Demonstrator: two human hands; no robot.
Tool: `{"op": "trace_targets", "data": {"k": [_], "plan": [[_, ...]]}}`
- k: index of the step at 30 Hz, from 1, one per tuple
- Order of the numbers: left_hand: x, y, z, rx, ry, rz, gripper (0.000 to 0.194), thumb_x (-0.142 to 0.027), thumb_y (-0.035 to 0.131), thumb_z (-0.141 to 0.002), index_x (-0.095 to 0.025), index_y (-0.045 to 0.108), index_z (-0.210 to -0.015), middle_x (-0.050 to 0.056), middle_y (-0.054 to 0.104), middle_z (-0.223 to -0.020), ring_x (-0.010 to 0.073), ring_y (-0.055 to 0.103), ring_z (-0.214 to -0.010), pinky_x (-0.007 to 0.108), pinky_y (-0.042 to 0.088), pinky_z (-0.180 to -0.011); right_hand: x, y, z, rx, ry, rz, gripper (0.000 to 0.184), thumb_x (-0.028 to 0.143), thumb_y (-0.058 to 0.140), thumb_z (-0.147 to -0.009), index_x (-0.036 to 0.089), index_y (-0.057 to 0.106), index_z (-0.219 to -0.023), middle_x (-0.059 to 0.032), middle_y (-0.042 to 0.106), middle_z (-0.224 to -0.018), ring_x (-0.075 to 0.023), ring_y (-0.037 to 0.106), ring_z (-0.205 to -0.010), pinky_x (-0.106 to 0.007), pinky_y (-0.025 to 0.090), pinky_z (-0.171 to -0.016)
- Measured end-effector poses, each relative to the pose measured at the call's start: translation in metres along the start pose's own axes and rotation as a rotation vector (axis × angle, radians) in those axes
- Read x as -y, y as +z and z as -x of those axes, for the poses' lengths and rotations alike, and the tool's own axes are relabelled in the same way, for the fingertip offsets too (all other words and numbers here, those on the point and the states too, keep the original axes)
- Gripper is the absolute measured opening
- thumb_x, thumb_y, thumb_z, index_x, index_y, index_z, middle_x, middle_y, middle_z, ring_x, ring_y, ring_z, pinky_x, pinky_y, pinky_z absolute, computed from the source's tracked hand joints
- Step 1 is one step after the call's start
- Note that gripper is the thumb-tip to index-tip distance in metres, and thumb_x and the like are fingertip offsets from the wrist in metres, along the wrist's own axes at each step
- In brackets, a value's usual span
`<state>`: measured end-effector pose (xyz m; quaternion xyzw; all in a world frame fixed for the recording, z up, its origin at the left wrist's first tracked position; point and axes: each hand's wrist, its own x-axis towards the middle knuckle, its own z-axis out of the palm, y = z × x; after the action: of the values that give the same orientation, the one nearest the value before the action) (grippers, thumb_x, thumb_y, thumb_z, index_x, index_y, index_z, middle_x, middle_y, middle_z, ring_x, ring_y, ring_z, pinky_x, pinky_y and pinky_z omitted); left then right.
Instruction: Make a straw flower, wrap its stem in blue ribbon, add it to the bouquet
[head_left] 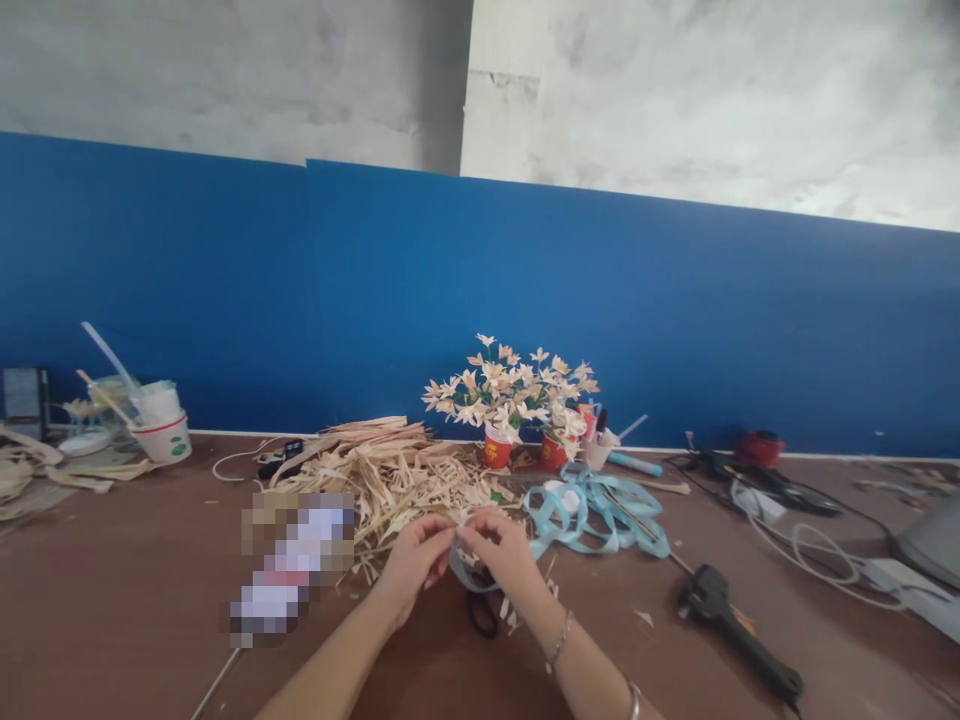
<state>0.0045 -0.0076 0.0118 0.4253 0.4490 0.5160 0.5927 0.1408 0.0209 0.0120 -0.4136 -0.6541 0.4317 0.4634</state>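
Note:
Above the near middle of the table, my left hand (412, 565) and my right hand (506, 555) meet at their fingertips. Both are closed in a pinch, and a tiny pale piece may be between them; it is too small to name. Just beyond lies a heap of dry, straw-coloured husk strips and scraps (382, 480). Black-handled scissors (482, 614) rest under my hands, their blades mostly hidden. Light blue ribbon (600, 515) is loosely coiled to the right of my right hand. Cream handmade flowers (495, 385) stand behind the heap in red cups (496, 452).
At right lie a black glue gun (739, 630) and white cables (817, 565). A white tub (163, 440) stands at far left. A blurred-out object (289, 570) is left of my hands. A blue partition (375, 300) closes off the table's back edge.

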Motion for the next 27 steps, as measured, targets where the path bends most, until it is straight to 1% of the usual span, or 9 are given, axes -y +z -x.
{"op": "trace_targets", "data": {"k": [4, 7, 12, 15, 18, 21, 23, 27], "plan": [[-0.0016, -0.0009, -0.0008, -0.018, 0.013, 0.041, 0.03, -0.041, 0.066, -0.063, -0.015, 0.052, -0.07, -0.009, 0.04, -0.037, 0.0022, 0.025, -0.032, 0.015, 0.012, -0.032, -0.0014, 0.0013, -0.0007, 0.072, 0.148, -0.152, 0.035, 0.05, 0.063, -0.065, 0.017, 0.055, -0.06, 0.0056, 0.043, -0.046, -0.0071, 0.036, -0.043, -0.02, 0.027, -0.042], [-0.0014, -0.0015, -0.0014, -0.03, 0.021, 0.092, 0.031, -0.042, 0.066, -0.063, -0.016, 0.052, -0.073, -0.009, 0.04, -0.037, 0.0023, 0.024, -0.032, 0.015, 0.012, -0.032, 0.0008, 0.0025, -0.0002, 0.092, 0.256, -0.263, 0.039, 0.056, 0.06, -0.065, 0.017, 0.054, -0.066, 0.0064, 0.046, -0.047, -0.0047, 0.031, -0.037, -0.019, 0.021, -0.037], [-0.0015, -0.0013, -0.0006, -0.075, 0.023, 0.118, 0.033, -0.043, 0.066, -0.063, -0.017, 0.05, -0.075, -0.01, 0.038, -0.036, 0.0021, 0.022, -0.031, 0.015, 0.01, -0.034, 0.0057, 0.0007, 0.0037, 0.252, 0.362, -0.3, 0.038, 0.052, 0.065, -0.062, 0.015, 0.054, -0.063, 0.0061, 0.049, -0.047, -0.0024, 0.031, -0.034, -0.018, 0.016, -0.036], [-0.0024, -0.0009, 0.0004, -0.068, 0.02, 0.136, 0.031, -0.041, 0.066, -0.063, -0.017, 0.05, -0.074, -0.011, 0.038, -0.036, 0.0021, 0.022, -0.032, 0.015, 0.01, -0.034, 0.0058, -0.0012, 0.0057, 0.312, 0.384, -0.342, 0.035, 0.048, 0.067, -0.062, 0.014, 0.056, -0.064, 0.0067, 0.047, -0.046, -0.0019, 0.029, -0.035, -0.017, 0.014, -0.037], [-0.0036, -0.0009, 0.0009, -0.051, 0.007, 0.144, 0.029, -0.039, 0.066, -0.063, -0.017, 0.051, -0.073, -0.01, 0.039, -0.037, 0.0018, 0.024, -0.032, 0.015, 0.01, -0.035, 0.0047, -0.0025, 0.0057, 0.337, 0.396, -0.389, 0.034, 0.047, 0.067, -0.063, 0.015, 0.055, -0.064, 0.0077, 0.044, -0.043, -0.0023, 0.029, -0.036, -0.017, 0.014, -0.038], [-0.0047, -0.0012, 0.0009, -0.026, -0.007, 0.16, 0.03, -0.038, 0.067, -0.061, -0.015, 0.054, -0.075, -0.008, 0.042, -0.039, 0.0027, 0.029, -0.034, 0.015, 0.013, -0.035, 0.0052, -0.0027, 0.0048, 0.328, 0.392, -0.422, 0.036, 0.047, 0.069, -0.061, 0.015, 0.053, -0.063, 0.0062, 0.048, -0.048, -0.002, 0.03, -0.037, -0.017, 0.014, -0.038], [-0.0048, -0.002, 0.0004, -0.002, -0.012, 0.173, 0.031, -0.039, 0.067, -0.06, -0.015, 0.054, -0.076, -0.007, 0.045, -0.041, 0.0037, 0.033, -0.035, 0.016, 0.014, -0.035, 0.0064, -0.0022, 0.0044, 0.311, 0.386, -0.41, 0.036, 0.046, 0.07, -0.059, 0.014, 0.053, -0.062, 0.0063, 0.048, -0.048, -0.0017, 0.03, -0.036, -0.017, 0.014, -0.038], [-0.0028, -0.0043, -0.001, 0.018, -0.008, 0.145, 0.029, -0.04, 0.065, -0.063, -0.016, 0.051, -0.071, -0.008, 0.042, -0.037, 0.0032, 0.028, -0.032, 0.016, 0.011, -0.034, 0.008, -0.0012, 0.0045, 0.263, 0.374, -0.37, 0.034, 0.044, 0.071, -0.058, 0.014, 0.054, -0.062, 0.0059, 0.049, -0.048, -0.002, 0.031, -0.036, -0.017, 0.016, -0.037]]}}
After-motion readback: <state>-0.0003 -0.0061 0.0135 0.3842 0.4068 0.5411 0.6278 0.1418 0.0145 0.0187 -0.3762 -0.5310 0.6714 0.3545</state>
